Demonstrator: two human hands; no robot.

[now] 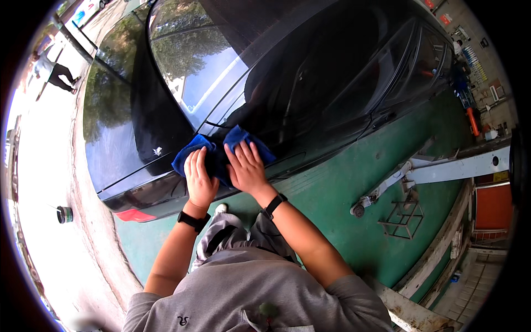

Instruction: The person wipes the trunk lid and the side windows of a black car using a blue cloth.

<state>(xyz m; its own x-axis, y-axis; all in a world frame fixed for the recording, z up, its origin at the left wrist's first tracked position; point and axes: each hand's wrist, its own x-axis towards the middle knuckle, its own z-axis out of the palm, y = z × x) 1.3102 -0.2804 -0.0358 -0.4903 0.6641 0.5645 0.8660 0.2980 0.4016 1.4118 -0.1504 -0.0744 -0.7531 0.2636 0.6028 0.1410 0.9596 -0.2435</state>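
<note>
A glossy black car (315, 74) stands before me, its rear corner nearest to me. Blue cloth (188, 151) lies bunched on the body panel below the corner of the rear window (195, 54). My left hand (200, 178) holds the left part of it, fingers bent over the fabric. The right part lies under my right hand (247, 168), with the fingers spread and pressing it against the panel. Dark folds fill the gap between my hands, and I cannot tell whether this is one cloth or two. A black band circles each wrist.
A red tail light (135, 216) sits at the car's corner. On the green floor (332, 199) to the right are a white lift arm (460, 166) and a metal frame (402, 220). A dark bucket (65, 214) and a person (54, 70) are outside on the left.
</note>
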